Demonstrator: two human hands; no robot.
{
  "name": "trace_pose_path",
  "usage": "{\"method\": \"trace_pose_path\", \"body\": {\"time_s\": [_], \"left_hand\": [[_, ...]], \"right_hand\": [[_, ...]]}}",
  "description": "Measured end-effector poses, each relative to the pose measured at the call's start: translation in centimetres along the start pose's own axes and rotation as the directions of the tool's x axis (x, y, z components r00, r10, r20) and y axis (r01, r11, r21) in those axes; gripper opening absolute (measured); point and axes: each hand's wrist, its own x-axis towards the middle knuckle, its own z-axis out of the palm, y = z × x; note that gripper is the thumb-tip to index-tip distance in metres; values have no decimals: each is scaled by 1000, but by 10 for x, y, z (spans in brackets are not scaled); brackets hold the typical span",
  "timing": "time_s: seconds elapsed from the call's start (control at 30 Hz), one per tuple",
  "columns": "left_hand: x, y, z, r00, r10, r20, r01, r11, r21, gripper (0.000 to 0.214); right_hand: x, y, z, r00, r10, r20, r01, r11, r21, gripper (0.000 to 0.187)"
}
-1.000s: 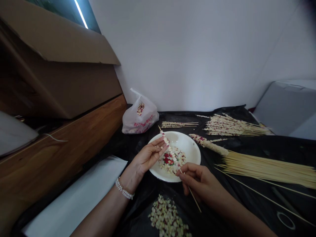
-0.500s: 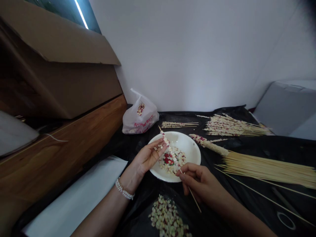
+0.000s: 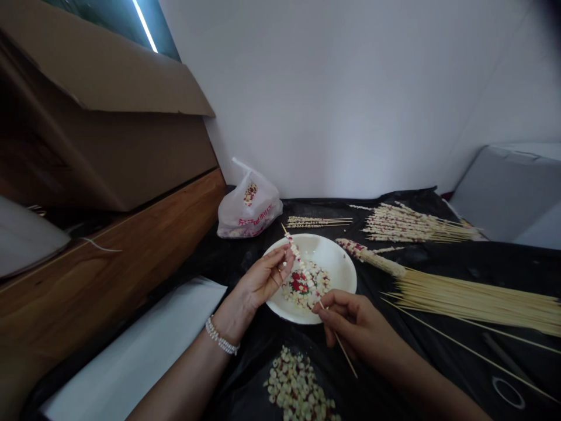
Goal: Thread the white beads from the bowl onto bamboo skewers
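Note:
My right hand [image 3: 350, 321] is closed on the lower end of a thin bamboo skewer [image 3: 340, 345] that slants up to the left over a white bowl [image 3: 337, 260]. Small pale and red pieces are threaded on the skewer's upper part [image 3: 294, 250]. My left hand [image 3: 263, 278], with a pearl bracelet at the wrist, has its fingers curled beside the threaded pieces and pinches a few small pale bits. The bowl holds loose pale and red pieces [image 3: 304, 283].
A heap of pale pieces [image 3: 298, 386] lies on the black sheet near me. Bare skewers [image 3: 473, 298] and several filled ones [image 3: 412, 225] lie to the right. A white plastic bag [image 3: 249, 204] sits behind the bowl, a wooden ledge and cardboard box on the left.
My left hand's fingers have curled in closer round the small pieces beside the skewer. My right hand and the skewer have stayed put.

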Motion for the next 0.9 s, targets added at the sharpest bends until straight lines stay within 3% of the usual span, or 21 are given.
{"method": "trace_pose_path", "body": {"time_s": [0.23, 0.43, 0.9], "left_hand": [[1, 1, -1, 1000, -3, -4, 3, 999, -42, 19], [-6, 11, 4, 998, 23, 67, -20, 999, -46, 19], [-6, 25, 6, 979, 179, -94, -189, 975, -113, 17]], "right_hand": [[0, -1, 0, 1000, 1, 4, -1, 1000, -17, 22], [-1, -1, 1, 1000, 3, 8, -3, 1000, -28, 22], [-4, -6, 8, 994, 58, 89, -55, 998, -38, 29]]}}
